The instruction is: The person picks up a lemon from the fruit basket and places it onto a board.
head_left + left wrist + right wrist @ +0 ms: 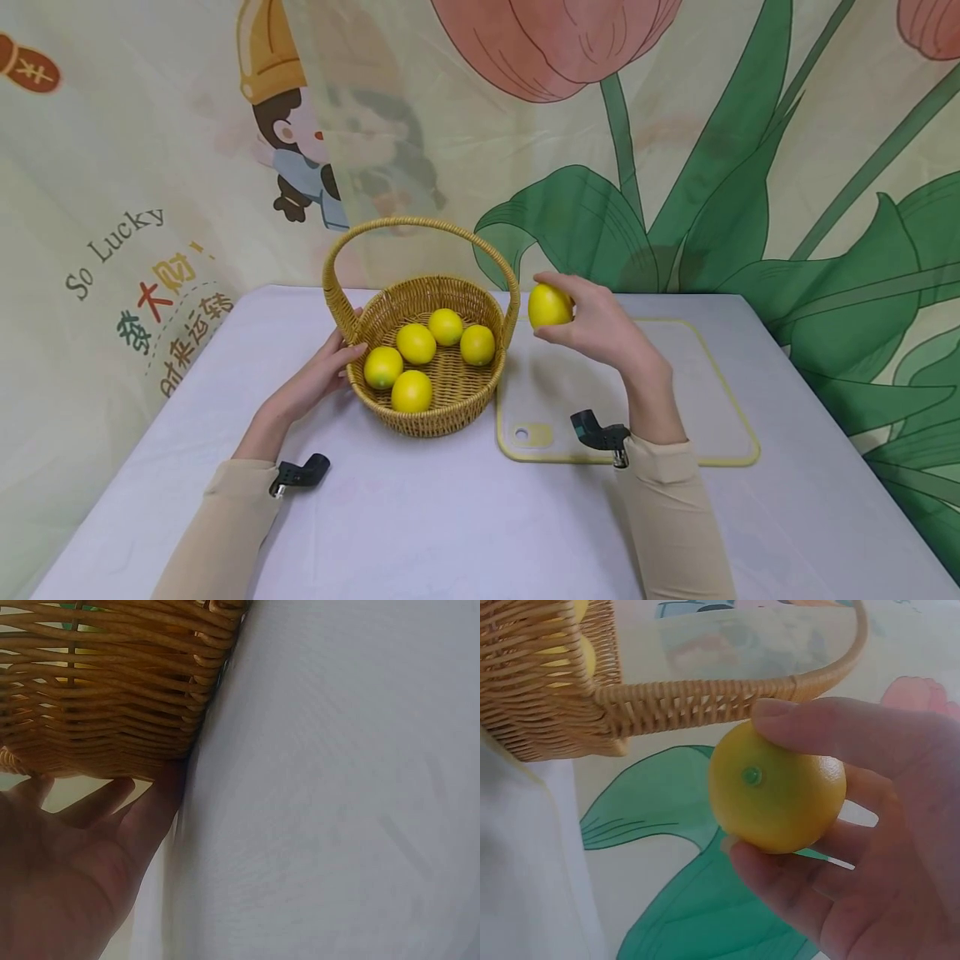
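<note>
The right hand (602, 323) pinches a round yellow fruit (549, 306); the left hand (321, 372), fingers spread, touches a round tan wicker basket (457, 385).

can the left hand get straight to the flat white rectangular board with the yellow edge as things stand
Probably not directly: the left hand touches the left side of the round golden-brown wicker basket, which stands between it and the flat white rectangular board with the yellow edge.
</note>
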`<state>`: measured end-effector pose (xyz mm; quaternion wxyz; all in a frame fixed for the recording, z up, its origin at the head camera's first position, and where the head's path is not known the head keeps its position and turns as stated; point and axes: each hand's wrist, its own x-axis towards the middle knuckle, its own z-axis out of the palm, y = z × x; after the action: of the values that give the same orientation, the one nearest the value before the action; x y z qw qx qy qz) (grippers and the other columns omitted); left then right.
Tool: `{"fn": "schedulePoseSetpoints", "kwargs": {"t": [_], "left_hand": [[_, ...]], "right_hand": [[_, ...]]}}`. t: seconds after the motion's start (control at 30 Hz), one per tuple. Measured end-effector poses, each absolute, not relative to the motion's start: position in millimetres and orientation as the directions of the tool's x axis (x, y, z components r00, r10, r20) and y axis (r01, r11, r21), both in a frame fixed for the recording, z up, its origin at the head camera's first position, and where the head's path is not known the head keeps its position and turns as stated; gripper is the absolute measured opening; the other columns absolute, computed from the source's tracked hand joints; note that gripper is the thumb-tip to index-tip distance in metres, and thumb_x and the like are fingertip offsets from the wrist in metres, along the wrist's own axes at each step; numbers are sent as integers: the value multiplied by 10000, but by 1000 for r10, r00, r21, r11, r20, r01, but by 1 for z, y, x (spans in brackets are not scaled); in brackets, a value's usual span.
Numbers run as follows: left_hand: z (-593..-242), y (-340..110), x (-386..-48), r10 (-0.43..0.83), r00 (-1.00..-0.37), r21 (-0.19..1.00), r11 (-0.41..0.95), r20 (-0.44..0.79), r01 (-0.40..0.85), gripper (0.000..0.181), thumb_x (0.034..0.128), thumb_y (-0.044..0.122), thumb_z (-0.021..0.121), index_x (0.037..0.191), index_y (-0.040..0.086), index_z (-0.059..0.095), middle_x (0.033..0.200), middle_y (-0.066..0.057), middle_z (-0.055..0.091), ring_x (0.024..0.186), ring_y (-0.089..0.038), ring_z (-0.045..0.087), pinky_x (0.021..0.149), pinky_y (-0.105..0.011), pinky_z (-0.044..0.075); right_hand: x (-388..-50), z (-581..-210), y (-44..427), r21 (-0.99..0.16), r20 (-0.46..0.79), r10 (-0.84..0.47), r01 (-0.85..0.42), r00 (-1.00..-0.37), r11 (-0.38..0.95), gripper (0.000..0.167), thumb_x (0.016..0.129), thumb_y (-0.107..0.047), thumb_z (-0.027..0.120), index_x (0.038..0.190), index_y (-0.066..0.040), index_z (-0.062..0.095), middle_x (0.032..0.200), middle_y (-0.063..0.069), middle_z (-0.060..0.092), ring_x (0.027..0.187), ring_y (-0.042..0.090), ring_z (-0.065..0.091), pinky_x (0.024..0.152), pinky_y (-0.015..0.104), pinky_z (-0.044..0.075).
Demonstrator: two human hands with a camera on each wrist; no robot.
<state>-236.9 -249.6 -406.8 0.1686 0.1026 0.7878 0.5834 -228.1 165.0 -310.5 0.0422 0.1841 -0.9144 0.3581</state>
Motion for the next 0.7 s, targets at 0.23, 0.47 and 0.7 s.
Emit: {"fn": "schedulePoseSetpoints", "kwargs": {"t": [0.23,0.47,0.7], "left_hand": [[-407,-249,-237,356,-923,954,298,-147,-37,740,1034,482,446,1580,420,-49,1693,-38,-1,1511,-332,220,1164,-558,299],[-407,-249,-238,355,-923,953,300,-148,-38,745,1036,471,447,1585,400,-50,1693,-41,-1,1507,-339,227,1148,-538,332],[-407,-249,-238,352,-923,955,293,-153,-47,737,1035,467,451,1579,425,-44,1694,-50,-13,1511,-352,212,1147,-559,327]], "right_hand": [[-240,-325,164,-668,162,-297,-326,-941,669,684,816,-236,768,1442,-185,498,1284,55,603,1037,257,541,838,373,493],[-251,-341,161,-689,156,-282,-309,-947,655,694,813,-227,761,1451,-172,493,1339,65,587,1037,266,552,852,381,506],[-260,-358,156,-675,149,-271,-298,-951,675,722,791,-232,747,1459,-149,485,1421,68,552,1082,265,554,918,426,505]]}}
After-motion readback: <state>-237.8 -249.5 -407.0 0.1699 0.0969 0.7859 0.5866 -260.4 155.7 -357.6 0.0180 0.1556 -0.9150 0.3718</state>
